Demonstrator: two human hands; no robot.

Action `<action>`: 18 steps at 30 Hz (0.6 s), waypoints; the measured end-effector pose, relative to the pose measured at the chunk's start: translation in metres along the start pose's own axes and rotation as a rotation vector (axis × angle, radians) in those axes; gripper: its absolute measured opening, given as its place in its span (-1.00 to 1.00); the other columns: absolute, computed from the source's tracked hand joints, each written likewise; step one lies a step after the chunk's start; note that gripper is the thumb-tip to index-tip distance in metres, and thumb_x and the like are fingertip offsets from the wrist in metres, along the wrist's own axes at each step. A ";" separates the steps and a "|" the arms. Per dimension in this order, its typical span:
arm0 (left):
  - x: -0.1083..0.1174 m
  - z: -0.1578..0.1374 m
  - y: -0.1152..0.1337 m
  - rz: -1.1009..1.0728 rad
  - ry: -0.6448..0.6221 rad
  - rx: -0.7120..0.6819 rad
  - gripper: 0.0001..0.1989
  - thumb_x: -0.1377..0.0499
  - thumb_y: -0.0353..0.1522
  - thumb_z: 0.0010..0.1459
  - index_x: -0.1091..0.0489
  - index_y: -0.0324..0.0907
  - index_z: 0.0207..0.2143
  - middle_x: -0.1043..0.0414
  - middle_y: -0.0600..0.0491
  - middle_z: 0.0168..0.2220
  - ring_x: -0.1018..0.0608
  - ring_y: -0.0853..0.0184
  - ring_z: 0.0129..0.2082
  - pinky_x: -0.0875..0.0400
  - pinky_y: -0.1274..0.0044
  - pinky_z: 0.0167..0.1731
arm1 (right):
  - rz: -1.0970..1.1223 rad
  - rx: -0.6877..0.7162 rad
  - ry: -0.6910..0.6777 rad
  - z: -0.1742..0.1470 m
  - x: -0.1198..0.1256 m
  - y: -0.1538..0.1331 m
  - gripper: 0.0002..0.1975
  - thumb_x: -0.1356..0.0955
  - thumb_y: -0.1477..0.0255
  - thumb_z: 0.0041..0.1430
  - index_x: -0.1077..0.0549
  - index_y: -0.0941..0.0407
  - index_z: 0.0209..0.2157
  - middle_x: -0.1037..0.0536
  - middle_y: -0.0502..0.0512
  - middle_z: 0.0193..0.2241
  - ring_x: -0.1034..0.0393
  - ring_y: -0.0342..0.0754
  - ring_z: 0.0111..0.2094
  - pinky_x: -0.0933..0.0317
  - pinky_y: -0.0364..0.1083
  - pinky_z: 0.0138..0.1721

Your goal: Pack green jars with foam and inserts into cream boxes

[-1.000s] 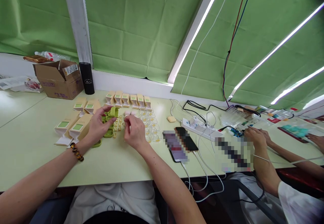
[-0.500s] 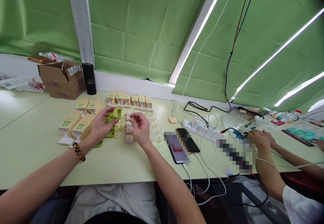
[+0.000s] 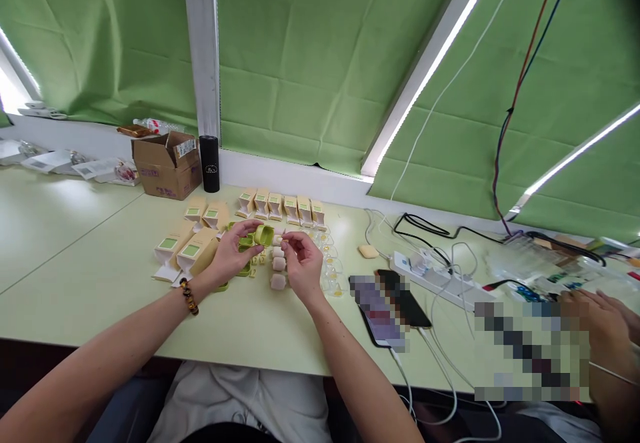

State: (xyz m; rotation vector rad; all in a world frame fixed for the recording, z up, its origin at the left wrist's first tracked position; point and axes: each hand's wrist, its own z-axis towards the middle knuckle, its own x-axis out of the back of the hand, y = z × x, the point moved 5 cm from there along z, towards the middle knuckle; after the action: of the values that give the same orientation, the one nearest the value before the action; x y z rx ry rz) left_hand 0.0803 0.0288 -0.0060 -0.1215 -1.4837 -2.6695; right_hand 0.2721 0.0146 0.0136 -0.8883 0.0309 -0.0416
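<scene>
My left hand [image 3: 231, 254], with a beaded bracelet at the wrist, grips a small green case [image 3: 264, 235] whose open side faces right. Close beside the case, the thumb and fingers of my right hand [image 3: 305, 264] pinch a small pale piece [image 3: 279, 237] whose kind I cannot make out. Below it stands a column of pale pink rounded blocks [image 3: 279, 281]. Small yellow pieces [image 3: 253, 273] lie left of the blocks. More green cases [image 3: 245, 269] sit partly hidden behind my left hand. Clear plastic pieces with yellow spots [image 3: 332, 276] lie right of my right hand.
Cream cartons [image 3: 200, 249] stand left, with a row of cartons [image 3: 275, 206] at the back. A cardboard box [image 3: 167, 169] and black tumbler [image 3: 209, 164] stand near the wall. Phones [image 3: 405, 298], a power strip [image 3: 435, 279] and cables lie right, near another person's hands [image 3: 595, 316].
The view has swung left, so things appear farther right. The green case now turns its opening toward my right hand, which has come from the pale pink blocks to beside the case.
</scene>
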 end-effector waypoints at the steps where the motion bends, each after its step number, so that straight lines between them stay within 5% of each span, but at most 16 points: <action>1: -0.001 0.000 0.001 -0.016 -0.008 0.006 -0.49 -0.41 -0.28 0.14 -0.43 -0.14 0.12 -0.50 -0.14 0.15 -0.52 0.10 0.19 -0.38 0.24 0.23 | -0.013 0.013 -0.002 0.000 0.000 -0.001 -0.90 -0.40 0.40 0.27 -0.58 0.08 -0.20 -0.60 0.09 -0.25 -0.49 -0.06 -0.26 -0.42 -0.06 -0.19; 10: -0.006 -0.005 0.004 -0.067 -0.076 0.063 -0.48 -0.42 -0.30 0.13 -0.42 -0.11 0.13 -0.49 -0.15 0.20 -0.51 0.06 0.24 -0.39 0.17 0.27 | -0.184 0.171 -0.034 -0.004 -0.004 -0.013 -0.83 -0.37 0.51 0.29 -0.60 0.05 -0.15 -0.64 0.08 -0.26 -0.49 -0.06 -0.31 -0.42 -0.05 -0.26; 18: -0.010 -0.007 0.008 -0.054 -0.121 0.014 -0.50 -0.44 -0.31 0.11 -0.43 -0.11 0.09 -0.50 -0.13 0.13 -0.55 0.08 0.18 -0.43 0.19 0.24 | -0.546 0.515 -0.073 -0.010 -0.009 -0.012 -0.80 -0.34 0.55 0.31 -0.57 0.06 -0.12 -0.64 0.15 -0.24 -0.52 0.05 -0.21 -0.37 0.03 -0.20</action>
State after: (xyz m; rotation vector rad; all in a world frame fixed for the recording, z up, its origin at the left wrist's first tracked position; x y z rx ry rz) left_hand 0.0907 0.0190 -0.0036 -0.2502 -1.5607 -2.7384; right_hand 0.2621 0.0001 0.0166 -0.3615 -0.2812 -0.5051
